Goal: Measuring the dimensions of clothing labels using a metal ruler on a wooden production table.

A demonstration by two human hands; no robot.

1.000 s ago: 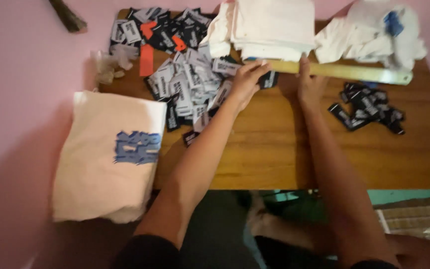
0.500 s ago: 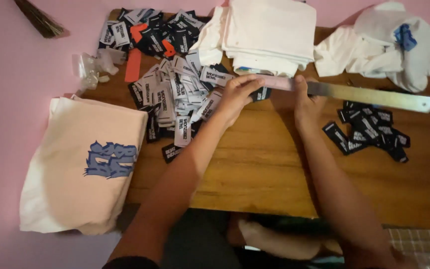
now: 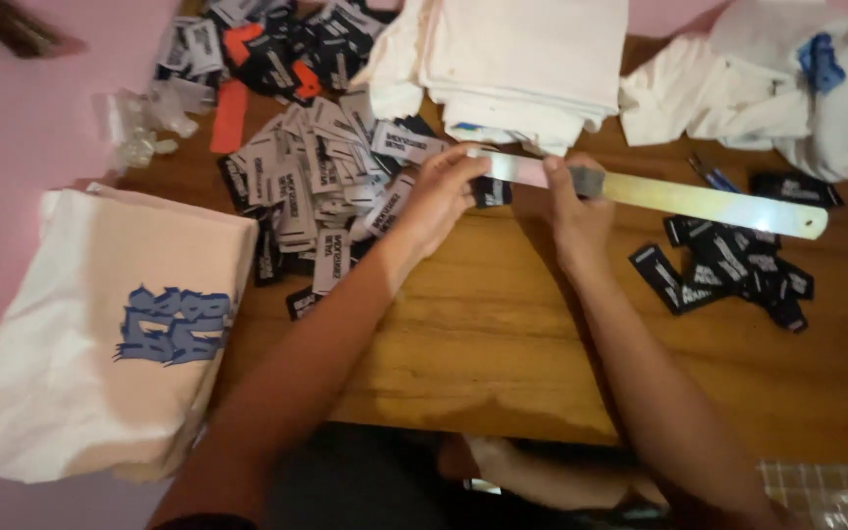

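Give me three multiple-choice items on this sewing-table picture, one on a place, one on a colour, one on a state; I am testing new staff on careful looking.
1. Where does the folded bag with the blue print lie?
A. on top of the ruler
B. at the table's left edge
C. under the right hand

2. What colour is the stack of folded cloth at the far side of the table?
A. white
B. red
C. green

3. How are the hands placed on the ruler?
A. both lifted clear of it
B. only the right touches it
C. both rest on it

Answers:
1 B, the bag hangs over the left edge of the table.
2 A, the stack of folded cloth is white.
3 C, the left hand grips the end of the ruler and the right hand presses on it.
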